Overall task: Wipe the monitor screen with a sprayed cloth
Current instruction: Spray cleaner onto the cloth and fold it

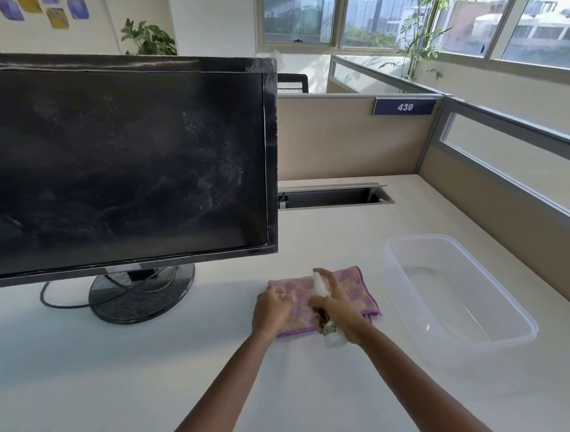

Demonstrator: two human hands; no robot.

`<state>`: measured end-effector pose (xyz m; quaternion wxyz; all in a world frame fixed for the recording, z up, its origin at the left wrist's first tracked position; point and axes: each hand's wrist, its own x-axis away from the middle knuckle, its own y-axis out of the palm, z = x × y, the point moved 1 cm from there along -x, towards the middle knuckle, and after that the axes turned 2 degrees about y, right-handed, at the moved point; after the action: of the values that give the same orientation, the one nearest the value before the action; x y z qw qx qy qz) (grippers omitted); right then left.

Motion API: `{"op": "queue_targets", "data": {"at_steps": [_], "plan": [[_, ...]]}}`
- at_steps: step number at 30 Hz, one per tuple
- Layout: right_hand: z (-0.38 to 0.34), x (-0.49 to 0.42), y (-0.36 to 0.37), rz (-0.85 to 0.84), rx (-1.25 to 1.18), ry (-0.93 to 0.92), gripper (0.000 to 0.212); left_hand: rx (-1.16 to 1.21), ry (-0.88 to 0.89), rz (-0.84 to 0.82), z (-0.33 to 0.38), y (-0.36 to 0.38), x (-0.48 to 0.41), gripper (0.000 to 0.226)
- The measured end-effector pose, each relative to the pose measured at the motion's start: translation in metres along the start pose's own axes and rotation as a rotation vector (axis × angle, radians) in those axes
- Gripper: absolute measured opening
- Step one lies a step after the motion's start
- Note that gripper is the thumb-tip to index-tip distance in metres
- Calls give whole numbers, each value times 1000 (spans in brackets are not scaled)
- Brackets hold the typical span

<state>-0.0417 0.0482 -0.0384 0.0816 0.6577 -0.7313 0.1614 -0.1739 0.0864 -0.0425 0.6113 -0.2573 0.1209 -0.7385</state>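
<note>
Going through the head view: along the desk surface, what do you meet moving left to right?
Round black monitor stand base → left hand → right hand gripping a white spray bottle → clear rectangular plastic tub. The pink-purple cloth under both hands is left out because it overlaps them.
</note>
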Motion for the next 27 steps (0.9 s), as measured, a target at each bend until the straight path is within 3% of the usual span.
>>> {"op": "queue_targets", "data": {"at_steps": [4, 8, 13, 18, 27], "plan": [[-14, 8, 0, -313, -304, 97, 37, 570, -79, -185, 19, 5, 7, 25], [-15, 13, -1, -416, -479, 132, 32, 782, -145, -206, 19, 4, 6, 22], [-11, 20, -6, -456, -275, 112, 28, 795, -194, -228, 20, 0, 6, 18], [-3, 23, -8, -413, -66, 36, 55, 753, -213, -185, 24, 0, 8, 18], [-4, 21, -14, -535, -391, 69, 39, 825, -99, -324, 28, -3, 7, 16]]}}
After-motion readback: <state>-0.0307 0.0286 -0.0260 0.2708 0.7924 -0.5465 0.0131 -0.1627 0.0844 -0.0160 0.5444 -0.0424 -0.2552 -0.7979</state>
